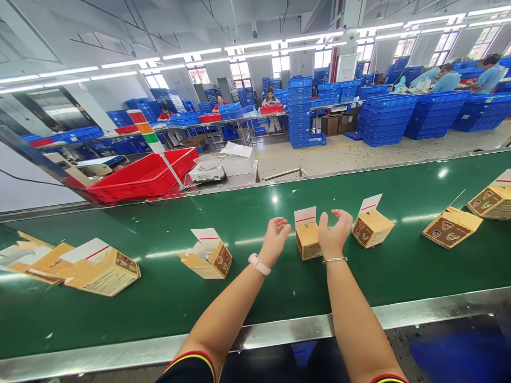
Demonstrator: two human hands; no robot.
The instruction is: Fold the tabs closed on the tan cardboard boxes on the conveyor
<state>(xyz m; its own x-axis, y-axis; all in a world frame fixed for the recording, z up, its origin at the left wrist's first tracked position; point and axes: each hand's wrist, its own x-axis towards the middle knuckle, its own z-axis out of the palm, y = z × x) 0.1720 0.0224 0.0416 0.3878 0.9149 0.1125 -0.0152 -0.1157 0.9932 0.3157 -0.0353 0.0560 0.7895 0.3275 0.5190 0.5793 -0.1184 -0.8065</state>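
Both bare hands hover over a green conveyor belt (275, 298). My left hand (274, 239), with a pale band at the wrist, has its fingers apart and nothing in it. To its right stands a small tan and brown carton (308, 242) with a white flap raised. My right hand (335, 231), a bracelet at the wrist, is beside that carton's right side, fingers apart and curved; whether it touches the carton is unclear. Another carton (372, 229) sits just right of my right hand. An open-topped carton (211, 260) lies left of my left hand.
Farther left are more open cartons (106, 271); two others (451, 227) are at the right. A metal rail (287, 335) edges the belt nearest me. Beyond the belt stand a red bin (147, 173), a scale (206, 169) and stacked blue crates (299, 111). People sit in the background.
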